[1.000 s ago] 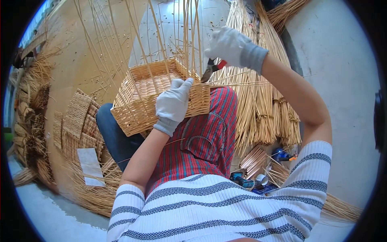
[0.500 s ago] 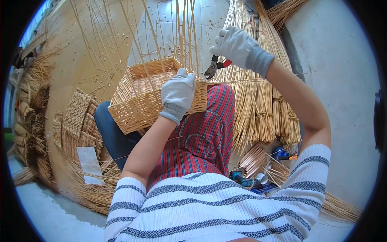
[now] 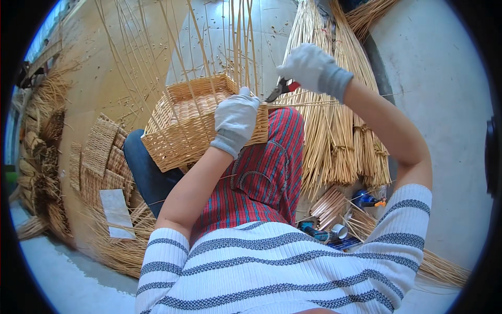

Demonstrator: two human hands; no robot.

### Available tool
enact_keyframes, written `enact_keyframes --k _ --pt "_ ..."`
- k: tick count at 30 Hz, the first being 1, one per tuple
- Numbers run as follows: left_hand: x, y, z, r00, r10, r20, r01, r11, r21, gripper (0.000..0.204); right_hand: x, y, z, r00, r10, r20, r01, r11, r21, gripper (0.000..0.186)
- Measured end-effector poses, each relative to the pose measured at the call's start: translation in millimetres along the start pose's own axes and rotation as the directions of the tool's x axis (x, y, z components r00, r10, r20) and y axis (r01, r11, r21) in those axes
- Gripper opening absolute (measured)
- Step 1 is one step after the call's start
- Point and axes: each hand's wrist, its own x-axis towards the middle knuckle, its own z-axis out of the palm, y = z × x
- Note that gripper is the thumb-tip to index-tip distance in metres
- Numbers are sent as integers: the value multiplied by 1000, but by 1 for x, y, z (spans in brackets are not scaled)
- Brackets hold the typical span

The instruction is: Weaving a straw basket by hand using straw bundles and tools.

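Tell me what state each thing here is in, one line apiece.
Wicker basket, unfinished, long stakes upright.
Pruning shears, held; open or shut unclear.
Left hand, gloved, gripping the wicker basket.
Right hand, gloved, closed around the pruning shears.
Reed bundles, tied, lying down.
Woven panels, lying overlapped.
Paper sheet, lying flat.

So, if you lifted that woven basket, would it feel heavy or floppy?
The woven basket is probably light for its size, being thin-walled and open-topped. Its sides look fairly stiff, since they stand up in a neat box shape. The long strands rising from it would likely sway, being so slender.
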Motion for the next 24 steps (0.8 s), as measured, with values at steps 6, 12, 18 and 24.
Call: enact_keyframes --k 6,12,18,24 --pt "-2 2 16 999 46 14 -46 999 -1 21 -85 -10 12 912 320 -255 -134 822 553 34" --pt "-71 -2 -6 998 50 35 -34 933 -358 42 -157 -151 127 872 412 264 -50 -462 885 66" --pt "-141 4 42 973 140 181 62 601 -797 15 -164 -261 305 404 238 883 -549 -709 442 94" --pt "-127 21 28 996 88 31 -16 488 -873 12 -156 -230 312 189 876 444 -478 -313 821 74"
